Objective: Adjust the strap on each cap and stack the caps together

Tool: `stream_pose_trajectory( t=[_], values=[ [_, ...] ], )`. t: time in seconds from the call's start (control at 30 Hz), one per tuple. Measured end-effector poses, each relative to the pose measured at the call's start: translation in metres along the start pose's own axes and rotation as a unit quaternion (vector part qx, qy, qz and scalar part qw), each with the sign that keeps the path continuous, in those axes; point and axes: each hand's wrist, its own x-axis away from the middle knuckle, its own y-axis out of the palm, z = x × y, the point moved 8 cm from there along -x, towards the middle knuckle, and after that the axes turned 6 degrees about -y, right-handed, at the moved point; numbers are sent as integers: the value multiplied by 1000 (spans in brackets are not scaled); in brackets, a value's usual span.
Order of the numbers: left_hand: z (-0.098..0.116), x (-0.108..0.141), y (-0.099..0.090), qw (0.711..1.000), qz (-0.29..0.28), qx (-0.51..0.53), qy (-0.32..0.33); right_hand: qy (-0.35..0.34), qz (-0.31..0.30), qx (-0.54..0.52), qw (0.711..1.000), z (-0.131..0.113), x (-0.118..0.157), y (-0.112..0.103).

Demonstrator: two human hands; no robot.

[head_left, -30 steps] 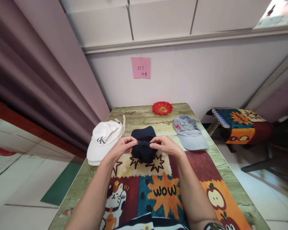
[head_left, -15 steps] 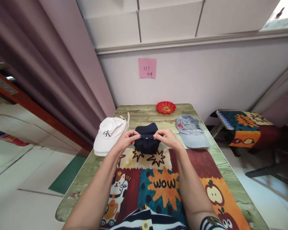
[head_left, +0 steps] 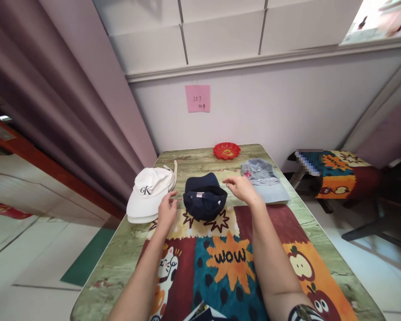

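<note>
Both hands off navy cap (head_left: 203, 198), fingers released, white cap (head_left: 149, 194) left, grey cap (head_left: 262, 176) right

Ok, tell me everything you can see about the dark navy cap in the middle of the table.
The navy cap looks like soft cotton fabric. It lies with its rear opening and closed strap toward the camera, a small pale label showing inside. It rests on the far edge of the colourful cartoon mat, between the white cap and the grey cap. Neither hand touches it: the left hand hovers beside it, the right hand just past its right side, fingers spread.
</note>
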Motion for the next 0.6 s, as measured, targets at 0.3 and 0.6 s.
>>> stream_pose_trajectory(
  t=[0.3,0.6],
  values=[
    [52,3,34,941,-226,-154,200,-19,-163,67,984,11,3,52],
    [87,7,-2,941,-293,167,9,-136,-21,-357,924,-43,3,1]
  ],
)
